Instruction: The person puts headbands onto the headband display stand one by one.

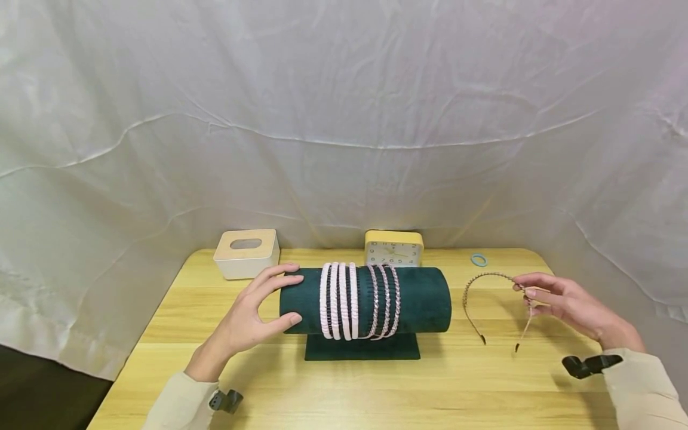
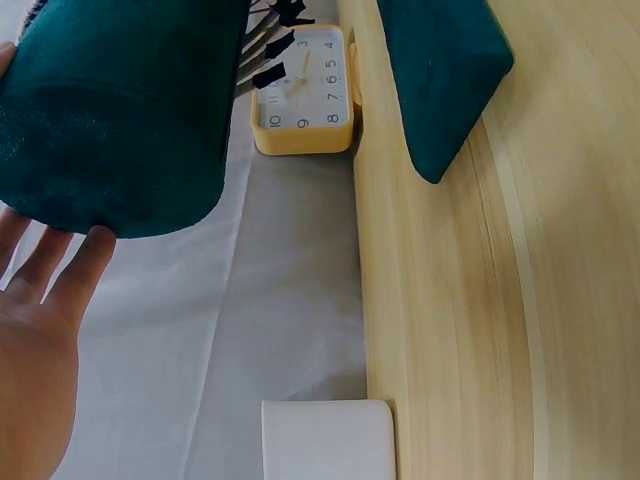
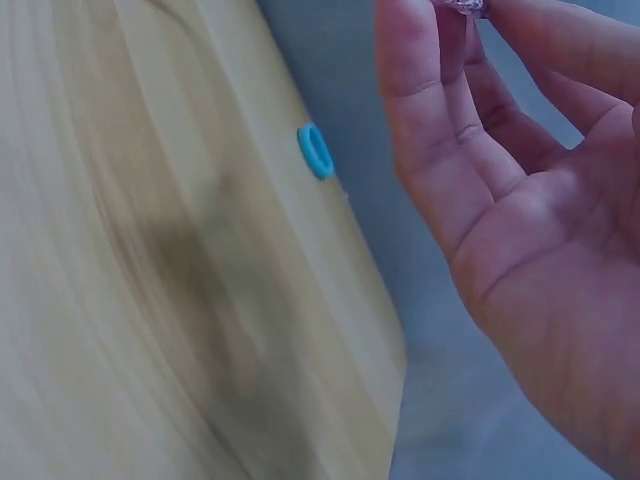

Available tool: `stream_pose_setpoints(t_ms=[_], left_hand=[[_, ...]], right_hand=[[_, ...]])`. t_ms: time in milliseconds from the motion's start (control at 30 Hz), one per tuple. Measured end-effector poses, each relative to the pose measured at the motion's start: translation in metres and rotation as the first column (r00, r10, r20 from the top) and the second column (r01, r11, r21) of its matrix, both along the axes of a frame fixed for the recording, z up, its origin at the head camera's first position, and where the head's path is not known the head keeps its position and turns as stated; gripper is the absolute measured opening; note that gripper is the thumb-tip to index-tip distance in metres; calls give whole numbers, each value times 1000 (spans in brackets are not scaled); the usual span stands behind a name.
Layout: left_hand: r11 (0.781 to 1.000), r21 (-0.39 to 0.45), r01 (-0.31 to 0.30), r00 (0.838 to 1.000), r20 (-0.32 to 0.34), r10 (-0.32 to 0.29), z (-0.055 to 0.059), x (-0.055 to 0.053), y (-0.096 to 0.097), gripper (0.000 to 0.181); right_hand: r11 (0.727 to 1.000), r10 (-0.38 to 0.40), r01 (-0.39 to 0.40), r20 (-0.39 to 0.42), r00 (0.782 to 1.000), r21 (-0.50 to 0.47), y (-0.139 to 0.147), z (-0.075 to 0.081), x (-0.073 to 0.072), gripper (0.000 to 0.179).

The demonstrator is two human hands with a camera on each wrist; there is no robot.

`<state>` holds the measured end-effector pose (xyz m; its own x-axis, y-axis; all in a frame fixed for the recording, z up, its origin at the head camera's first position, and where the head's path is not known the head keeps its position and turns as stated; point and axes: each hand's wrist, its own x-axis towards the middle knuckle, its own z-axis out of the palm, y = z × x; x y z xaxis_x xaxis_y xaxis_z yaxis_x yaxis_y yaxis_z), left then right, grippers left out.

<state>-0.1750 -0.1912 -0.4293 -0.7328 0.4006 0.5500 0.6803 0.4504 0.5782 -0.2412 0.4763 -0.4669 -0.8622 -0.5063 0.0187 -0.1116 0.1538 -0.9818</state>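
A dark green velvet headband stand (image 1: 421,298), a horizontal roll on a flat base, stands mid-table. Around its left half sit several pale pink padded headbands (image 1: 344,304); three thin braided headbands (image 1: 387,301) circle it right of the middle. My left hand (image 1: 244,316) grips the roll's left end, fingers over the top and thumb at the front. In the left wrist view its fingertips (image 2: 95,250) touch the end face. Off to the right, my right hand (image 1: 572,304) pinches one side of another thin braided headband (image 1: 466,297), whose dark-tipped ends point down.
Behind the stand is a yellow clock (image 1: 395,249). A white tissue box (image 1: 245,263) with a wooden top stands at the back left. Near the table's back right edge lies a small blue ring (image 1: 478,260). Pale cloth (image 1: 344,179) hangs behind and beside the wooden table (image 1: 349,394).
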Motion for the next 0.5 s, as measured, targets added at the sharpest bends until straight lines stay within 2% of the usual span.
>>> stream_pose_setpoints(t_ms=[267, 500], left_hand=[[1000, -2, -6, 1000, 3, 6, 0, 1, 0, 68], [1000, 0, 0, 1000, 1, 0, 0, 0, 0, 68]], right_hand=[[998, -52, 57, -116, 992, 41, -17, 13, 6, 40], [982, -154, 171, -181, 971, 84, -38, 24, 15, 32]])
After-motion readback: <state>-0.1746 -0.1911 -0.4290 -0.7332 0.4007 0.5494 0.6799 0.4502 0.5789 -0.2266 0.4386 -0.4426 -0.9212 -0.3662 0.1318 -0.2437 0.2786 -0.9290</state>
